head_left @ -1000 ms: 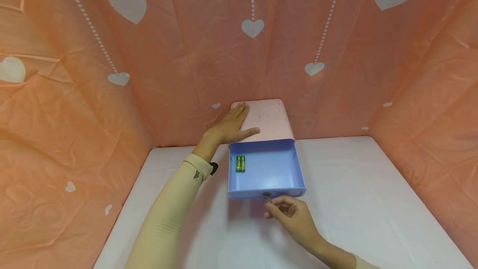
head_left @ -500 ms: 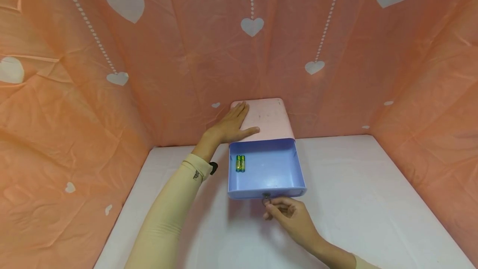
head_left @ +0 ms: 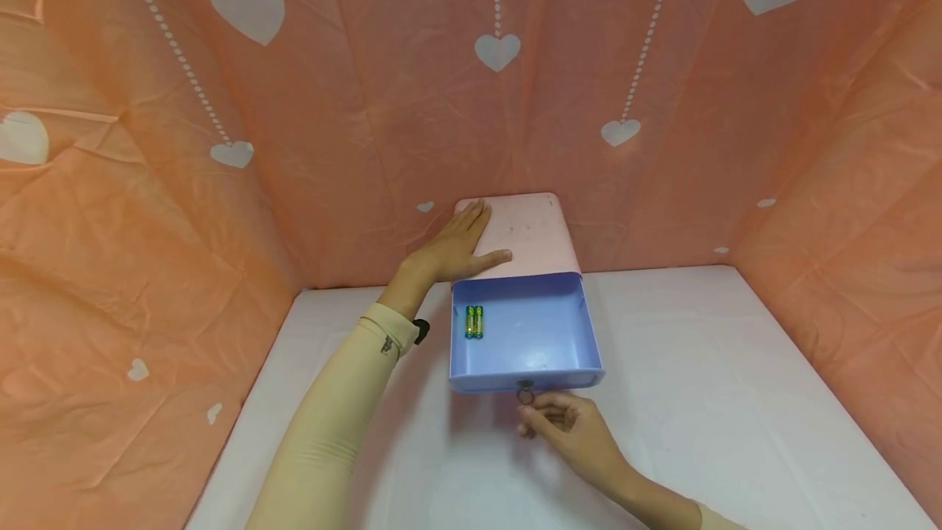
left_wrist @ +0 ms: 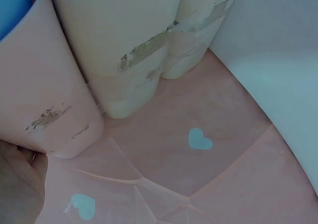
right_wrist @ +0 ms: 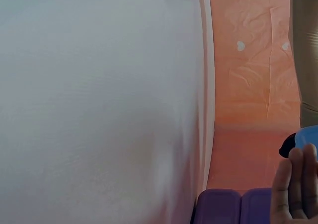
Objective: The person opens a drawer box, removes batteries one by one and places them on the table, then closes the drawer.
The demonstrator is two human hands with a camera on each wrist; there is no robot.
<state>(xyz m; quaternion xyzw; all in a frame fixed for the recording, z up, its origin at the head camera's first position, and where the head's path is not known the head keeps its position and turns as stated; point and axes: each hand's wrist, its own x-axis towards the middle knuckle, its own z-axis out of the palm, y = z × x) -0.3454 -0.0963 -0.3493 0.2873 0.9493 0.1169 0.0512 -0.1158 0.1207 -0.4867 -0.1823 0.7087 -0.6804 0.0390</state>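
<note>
A pink box (head_left: 526, 227) stands at the back of the table with its blue drawer (head_left: 530, 350) pulled out toward me. Two green-and-yellow batteries (head_left: 474, 322) lie side by side at the drawer's left. My left hand (head_left: 459, 248) rests flat on the box top, fingers spread; part of it shows beside the pink wall in the left wrist view. A metal ring pull (head_left: 525, 396) hangs from the drawer front. Just below the ring is my right hand (head_left: 570, 428), fingers loosely bent, thumb tip close under it. The right wrist view shows these fingers (right_wrist: 295, 184) near the blue drawer's edge.
A white cloth (head_left: 684, 399) covers the table, with an orange heart-patterned curtain (head_left: 500, 137) behind and at both sides. Cream-coloured rounded boxes (left_wrist: 124, 50) show beside the pink one in the left wrist view. Purple rounded shapes (right_wrist: 218, 206) appear low in the right wrist view.
My right thumb and fingers have come off the ring pull and slipped slightly down and left; the whole ring shows now. My left hand, the drawer and the batteries have stayed put.
</note>
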